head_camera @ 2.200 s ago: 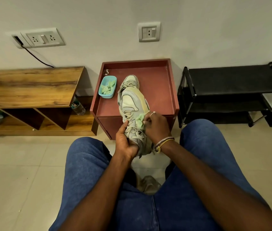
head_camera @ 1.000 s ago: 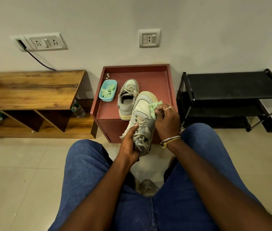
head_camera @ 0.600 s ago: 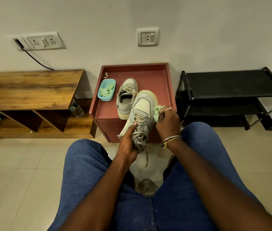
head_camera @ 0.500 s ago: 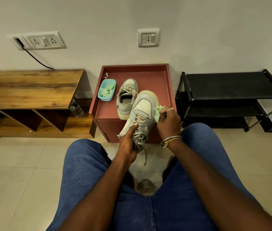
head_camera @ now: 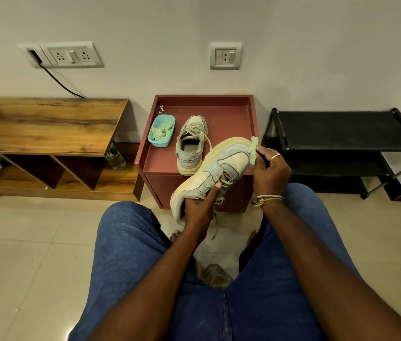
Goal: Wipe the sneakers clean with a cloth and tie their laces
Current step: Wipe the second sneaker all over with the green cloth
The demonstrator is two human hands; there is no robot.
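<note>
While my left hand (head_camera: 198, 212) is gripping the sneaker (head_camera: 221, 166) at its heel, thumb on the laces (head_camera: 225, 177), my right hand (head_camera: 270, 173) is pinching the green cloth (head_camera: 253, 149) against the toe's edge. I am holding that sneaker tilted above the front of the red stand (head_camera: 229, 114), where the other sneaker (head_camera: 190, 143) is sitting upright beside a blue tub (head_camera: 161, 130).

A low red table (head_camera: 229, 119) with a raised rim stands against the wall. One grey sneaker (head_camera: 190, 146) rests upright on its top, toe toward the wall. Just left of the sneaker sits a blue tub (head_camera: 162, 143) holding green cloth scraps (head_camera: 161, 130). Farther back and left of the sneaker's toe lie a few small white bits (head_camera: 161, 109).
</note>
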